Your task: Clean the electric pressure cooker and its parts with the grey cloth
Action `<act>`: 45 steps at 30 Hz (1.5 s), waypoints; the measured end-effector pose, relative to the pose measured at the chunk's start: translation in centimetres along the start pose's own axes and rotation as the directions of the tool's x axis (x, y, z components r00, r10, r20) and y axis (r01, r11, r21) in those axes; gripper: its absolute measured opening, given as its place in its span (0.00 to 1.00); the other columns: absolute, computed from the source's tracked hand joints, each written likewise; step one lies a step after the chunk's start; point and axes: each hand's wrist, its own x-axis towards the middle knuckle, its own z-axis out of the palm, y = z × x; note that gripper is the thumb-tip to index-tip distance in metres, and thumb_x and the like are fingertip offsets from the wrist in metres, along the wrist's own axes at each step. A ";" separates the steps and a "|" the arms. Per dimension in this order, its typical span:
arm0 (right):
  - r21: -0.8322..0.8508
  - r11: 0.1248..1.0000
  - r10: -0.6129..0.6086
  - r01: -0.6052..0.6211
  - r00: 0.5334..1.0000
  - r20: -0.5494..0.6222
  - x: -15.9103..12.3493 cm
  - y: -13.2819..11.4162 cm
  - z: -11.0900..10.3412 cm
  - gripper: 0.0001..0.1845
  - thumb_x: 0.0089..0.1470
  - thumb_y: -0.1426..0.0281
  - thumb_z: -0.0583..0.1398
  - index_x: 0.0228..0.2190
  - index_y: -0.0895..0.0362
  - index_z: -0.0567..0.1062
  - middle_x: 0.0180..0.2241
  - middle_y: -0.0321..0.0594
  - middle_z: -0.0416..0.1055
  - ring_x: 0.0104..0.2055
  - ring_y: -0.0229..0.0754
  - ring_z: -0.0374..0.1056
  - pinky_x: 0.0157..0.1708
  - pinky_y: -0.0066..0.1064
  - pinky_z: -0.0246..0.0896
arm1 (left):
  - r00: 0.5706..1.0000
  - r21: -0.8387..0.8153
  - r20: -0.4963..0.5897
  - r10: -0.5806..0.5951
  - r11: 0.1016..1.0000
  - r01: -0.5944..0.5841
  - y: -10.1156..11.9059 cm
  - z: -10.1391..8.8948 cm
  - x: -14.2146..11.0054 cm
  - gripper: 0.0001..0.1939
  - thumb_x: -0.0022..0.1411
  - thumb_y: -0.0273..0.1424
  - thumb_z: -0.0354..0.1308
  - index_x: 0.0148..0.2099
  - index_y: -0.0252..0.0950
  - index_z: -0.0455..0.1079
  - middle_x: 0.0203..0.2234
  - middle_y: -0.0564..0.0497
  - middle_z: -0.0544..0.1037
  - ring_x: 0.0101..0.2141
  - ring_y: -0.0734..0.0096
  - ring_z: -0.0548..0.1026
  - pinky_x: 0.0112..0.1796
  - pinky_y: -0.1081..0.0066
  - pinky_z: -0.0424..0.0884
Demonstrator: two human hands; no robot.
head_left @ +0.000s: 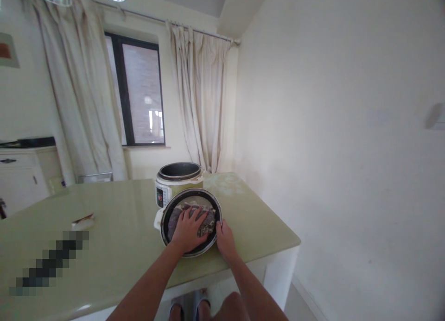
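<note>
A round cooker lid lies upturned on the pale green table, dark inside with a metal rim. My left hand lies flat inside it, fingers spread over a grey patterned cloth. My right hand grips the lid's right rim, fingers curled over the edge. Just behind the lid stands a white pressure cooker, its dark pot uncovered.
A small red-and-white object lies on the table to the left. A white wall runs close along the right. Curtains and a dark window are behind the table; a white cabinet stands far left.
</note>
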 end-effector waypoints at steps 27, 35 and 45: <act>0.105 0.991 0.086 -0.081 0.995 -0.041 0.0 -0.1 -0.1 0.25 0.65 0.57 0.48 0.44 0.56 0.79 0.47 0.55 0.81 0.52 0.55 0.76 0.57 0.45 0.66 | 0.997 -0.015 0.046 0.065 0.998 -0.064 2.0 0.7 4.8 0.23 0.65 0.42 0.63 0.60 0.43 0.76 0.57 0.44 0.78 0.57 0.45 0.71 0.57 0.48 0.68; 0.210 0.975 0.070 -0.069 0.998 0.000 -0.2 -0.7 -0.6 0.29 0.67 0.51 0.48 0.50 0.58 0.77 0.54 0.57 0.79 0.59 0.56 0.74 0.61 0.47 0.65 | 0.998 0.008 0.003 0.055 0.998 -0.055 2.0 0.9 3.7 0.21 0.66 0.39 0.64 0.60 0.43 0.77 0.55 0.44 0.80 0.56 0.47 0.74 0.54 0.51 0.72; 0.066 0.997 0.050 -0.049 0.999 -0.007 -0.7 0.2 0.0 0.28 0.68 0.54 0.47 0.49 0.58 0.77 0.50 0.59 0.80 0.55 0.58 0.76 0.58 0.48 0.66 | 0.997 0.170 -0.062 -0.039 0.984 0.049 -1.5 -0.4 2.8 0.26 0.71 0.37 0.60 0.68 0.40 0.72 0.59 0.40 0.78 0.54 0.46 0.76 0.53 0.52 0.72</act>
